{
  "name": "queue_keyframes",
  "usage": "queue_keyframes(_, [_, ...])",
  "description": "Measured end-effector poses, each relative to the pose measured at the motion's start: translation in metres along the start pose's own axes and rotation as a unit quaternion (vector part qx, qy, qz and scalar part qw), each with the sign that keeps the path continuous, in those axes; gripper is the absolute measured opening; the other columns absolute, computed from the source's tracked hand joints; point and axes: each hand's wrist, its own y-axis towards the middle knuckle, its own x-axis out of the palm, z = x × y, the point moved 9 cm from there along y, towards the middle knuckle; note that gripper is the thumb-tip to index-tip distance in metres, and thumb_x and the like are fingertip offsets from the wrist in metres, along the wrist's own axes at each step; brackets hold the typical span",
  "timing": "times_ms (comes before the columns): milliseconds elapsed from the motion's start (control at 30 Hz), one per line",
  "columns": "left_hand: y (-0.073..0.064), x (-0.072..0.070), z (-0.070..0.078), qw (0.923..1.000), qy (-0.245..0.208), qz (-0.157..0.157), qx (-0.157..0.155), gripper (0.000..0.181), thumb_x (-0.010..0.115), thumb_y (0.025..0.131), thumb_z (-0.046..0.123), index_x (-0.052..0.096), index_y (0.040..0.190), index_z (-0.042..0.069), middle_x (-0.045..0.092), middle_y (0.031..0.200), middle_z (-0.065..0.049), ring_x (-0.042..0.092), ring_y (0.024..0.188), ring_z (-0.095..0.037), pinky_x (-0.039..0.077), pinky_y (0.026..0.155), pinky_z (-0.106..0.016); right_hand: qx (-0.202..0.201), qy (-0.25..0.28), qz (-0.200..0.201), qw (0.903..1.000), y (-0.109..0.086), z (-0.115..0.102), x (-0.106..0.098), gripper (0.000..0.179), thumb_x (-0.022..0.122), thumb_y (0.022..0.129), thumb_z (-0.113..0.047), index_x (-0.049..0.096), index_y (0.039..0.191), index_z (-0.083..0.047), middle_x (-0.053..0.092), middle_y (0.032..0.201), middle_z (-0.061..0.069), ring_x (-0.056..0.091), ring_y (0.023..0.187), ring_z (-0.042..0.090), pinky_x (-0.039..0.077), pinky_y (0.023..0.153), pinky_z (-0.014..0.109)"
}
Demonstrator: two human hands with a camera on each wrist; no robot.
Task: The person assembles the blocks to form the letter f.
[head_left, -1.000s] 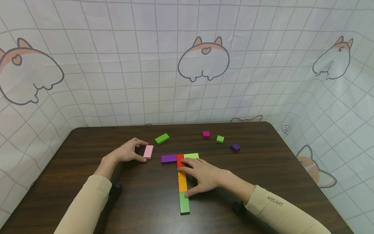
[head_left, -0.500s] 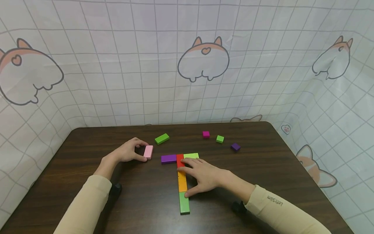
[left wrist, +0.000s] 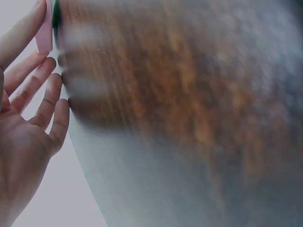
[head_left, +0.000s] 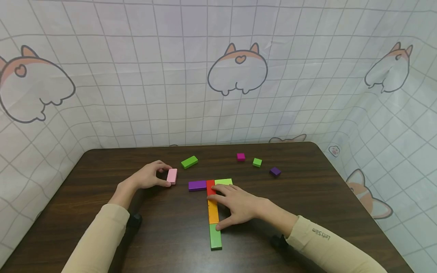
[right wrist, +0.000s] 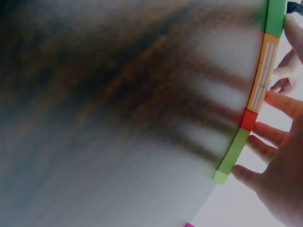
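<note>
At the left of the head view, my left hand [head_left: 146,177] holds a pink rectangular block [head_left: 172,176] between thumb and fingers, at the tabletop. The left wrist view shows part of the pink block [left wrist: 45,35] beside the thumb. My right hand [head_left: 240,204], fingers spread, rests its fingertips on a row of blocks: a red block [head_left: 210,183], an orange block [head_left: 213,213] and a green block [head_left: 215,238]. A purple block [head_left: 197,185] extends left from the red one. On the right side, a lime green block [head_left: 223,181] is partly covered by fingers.
Behind the row, a bright green block [head_left: 189,162] lies at an angle. Toward the back right are three small blocks: magenta [head_left: 241,157], green [head_left: 257,162] and dark purple [head_left: 275,171]. The dark wooden table [head_left: 164,235] meets patterned cloth behind.
Over the last half second my left hand has shifted slightly left with the pink block. My right hand and the joined blocks stay put.
</note>
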Motion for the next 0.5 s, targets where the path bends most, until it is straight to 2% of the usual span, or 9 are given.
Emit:
queue_keyframes(267, [-0.0005, -0.0035, -0.0018, 0.9998, 0.008, 0.017, 0.002, 0.064, 0.086, 0.084, 0.036, 0.064, 0.134, 0.002, 0.059, 0.130, -0.014, 0.057, 0.117, -0.037, 0.045, 0.097, -0.056, 0.003, 0.002, -0.005, 1.0000, 0.0006, 0.0007, 0.0018, 0.093, 0.062, 0.087, -0.075, 0.039, 0.160, -0.022, 0.027, 0.165, 0.010, 0.025, 0.152, 0.027, 0.023, 0.118, 0.057])
queue_keyframes(500, [-0.0022, -0.0085, -0.0044, 0.9995, 0.003, 0.030, -0.011, 0.067, 0.086, 0.084, 0.040, 0.063, 0.135, 0.003, 0.059, 0.129, -0.013, 0.057, 0.115, -0.033, 0.047, 0.092, -0.052, 0.006, -0.001, -0.006, 1.0000, 0.0008, 0.0015, 0.0023, 0.093, 0.061, 0.087, -0.076, 0.038, 0.160, -0.023, 0.027, 0.165, 0.009, 0.024, 0.152, 0.027, 0.022, 0.119, 0.056])
